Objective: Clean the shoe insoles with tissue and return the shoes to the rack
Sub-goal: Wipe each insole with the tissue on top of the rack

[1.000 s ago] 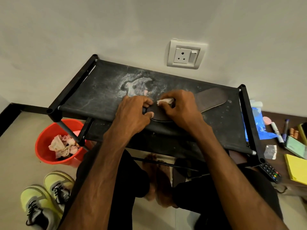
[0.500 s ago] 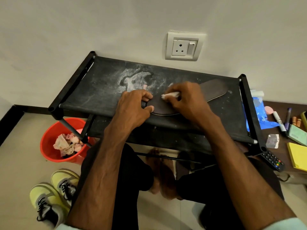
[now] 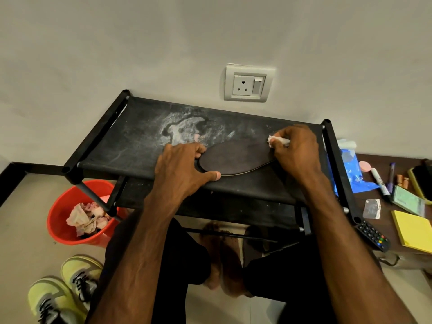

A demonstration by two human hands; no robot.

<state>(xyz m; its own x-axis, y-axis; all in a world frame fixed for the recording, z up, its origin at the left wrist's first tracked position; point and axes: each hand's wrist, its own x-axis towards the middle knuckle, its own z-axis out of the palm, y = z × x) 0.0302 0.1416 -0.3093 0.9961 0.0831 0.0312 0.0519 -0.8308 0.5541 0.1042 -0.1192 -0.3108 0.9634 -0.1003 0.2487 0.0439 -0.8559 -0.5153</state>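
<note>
A dark brown insole point(image 3: 236, 157) lies flat on the top shelf of the black fabric shoe rack point(image 3: 131, 146). My left hand point(image 3: 182, 167) holds the insole's near end, thumb curled along its front edge. My right hand point(image 3: 297, 150) pinches a small white tissue point(image 3: 272, 140) and presses it on the insole's far right end, which it hides. A pair of yellow-green sneakers point(image 3: 65, 291) stands on the floor at the lower left.
A red bucket point(image 3: 60, 220) with crumpled used tissues sits under the rack's left corner. To the right lie a blue plastic bag point(image 3: 350, 169), markers, a remote point(image 3: 371, 235) and yellow sticky notes point(image 3: 413, 230). A wall socket point(image 3: 247, 84) is above the rack.
My right hand has slid the tissue from the insole's middle out to its right end, uncovering most of the insole. My left hand stays on the near end.
</note>
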